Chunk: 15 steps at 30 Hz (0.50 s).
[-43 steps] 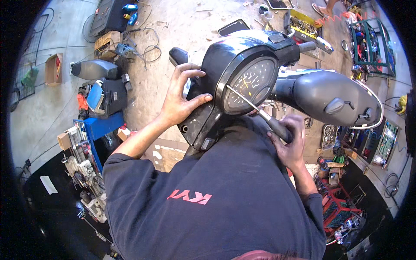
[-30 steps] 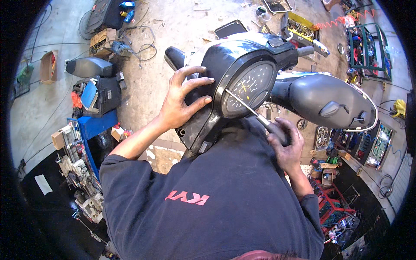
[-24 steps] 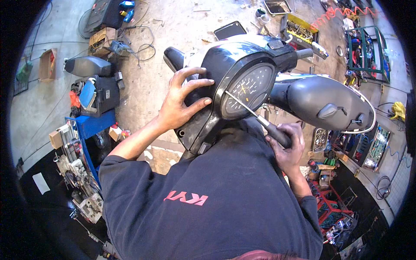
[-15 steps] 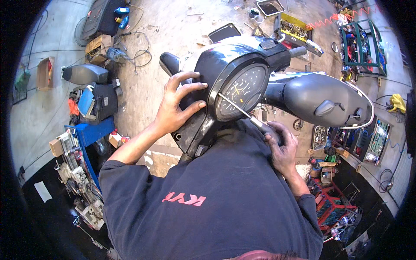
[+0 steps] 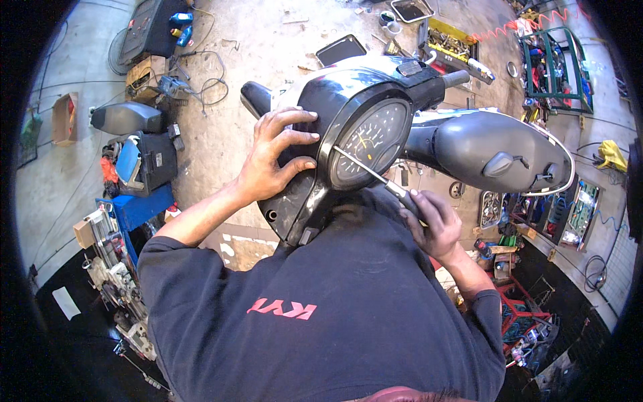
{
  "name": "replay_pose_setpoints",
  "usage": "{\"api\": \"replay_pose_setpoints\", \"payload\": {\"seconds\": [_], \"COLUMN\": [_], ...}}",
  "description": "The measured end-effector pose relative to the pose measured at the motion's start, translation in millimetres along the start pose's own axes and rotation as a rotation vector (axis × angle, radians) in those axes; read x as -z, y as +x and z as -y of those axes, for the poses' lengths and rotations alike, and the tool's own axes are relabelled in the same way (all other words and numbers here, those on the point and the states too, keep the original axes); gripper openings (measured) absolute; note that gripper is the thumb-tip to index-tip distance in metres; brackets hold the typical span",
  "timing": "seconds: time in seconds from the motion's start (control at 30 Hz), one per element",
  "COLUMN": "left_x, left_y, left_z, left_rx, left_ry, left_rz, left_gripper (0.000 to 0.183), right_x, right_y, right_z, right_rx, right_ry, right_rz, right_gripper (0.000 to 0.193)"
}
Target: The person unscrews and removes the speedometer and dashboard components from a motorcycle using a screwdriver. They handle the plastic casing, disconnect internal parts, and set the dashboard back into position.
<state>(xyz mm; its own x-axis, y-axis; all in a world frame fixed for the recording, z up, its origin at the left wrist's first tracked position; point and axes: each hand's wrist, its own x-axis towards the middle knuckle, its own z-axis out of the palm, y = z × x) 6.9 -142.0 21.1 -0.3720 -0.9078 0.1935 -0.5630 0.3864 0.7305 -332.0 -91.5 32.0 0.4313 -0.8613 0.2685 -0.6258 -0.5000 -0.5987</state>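
A glossy black scooter handlebar cover [image 5: 335, 86] stands before me, with a round speedometer [image 5: 382, 137] set in it. My left hand [image 5: 271, 161] grips the cover's left side, its fingertips and thumb curled onto the black plastic beside the gauge. In my right hand [image 5: 439, 226] is a screwdriver [image 5: 362, 166], its dark handle partly hidden by the fingers. The long metal shaft slants up and left across the dial. Its tip meets the gauge's left rim; whether it is wedged in the seam I cannot tell.
The scooter's dark seat [image 5: 489, 151] lies right of the cover. Beyond it are a yellow parts tray [image 5: 452, 40] and a green-framed rack [image 5: 559, 70]. A black toolbox [image 5: 157, 157] and another seat [image 5: 127, 118] stand at left. A black shallow tray [image 5: 340, 49] rests on the floor ahead.
The view has shifted slightly. My right hand has changed its hold on the screwdriver, fingers lying further along the handle, and its elbow has moved outward. The tip stays at the gauge's left rim.
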Motion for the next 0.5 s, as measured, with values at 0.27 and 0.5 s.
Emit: {"api": "replay_pose_setpoints", "payload": {"seconds": [0.27,0.5], "left_x": [-2.0,2.3], "left_y": [0.6,1.6], "left_z": [2.7,-2.2], "left_rx": [-0.026,-0.011], "left_ry": [-0.008,0.082], "left_rz": [-0.016,-0.044], "left_gripper": [0.04,0.038], "right_x": [10.6,2.7], "right_y": [19.0,4.2], "right_z": [8.1,3.4], "right_rx": [-1.053,-0.754], "right_ry": [1.044,1.019], "right_rz": [0.307,0.237], "right_gripper": [0.027,0.045]}}
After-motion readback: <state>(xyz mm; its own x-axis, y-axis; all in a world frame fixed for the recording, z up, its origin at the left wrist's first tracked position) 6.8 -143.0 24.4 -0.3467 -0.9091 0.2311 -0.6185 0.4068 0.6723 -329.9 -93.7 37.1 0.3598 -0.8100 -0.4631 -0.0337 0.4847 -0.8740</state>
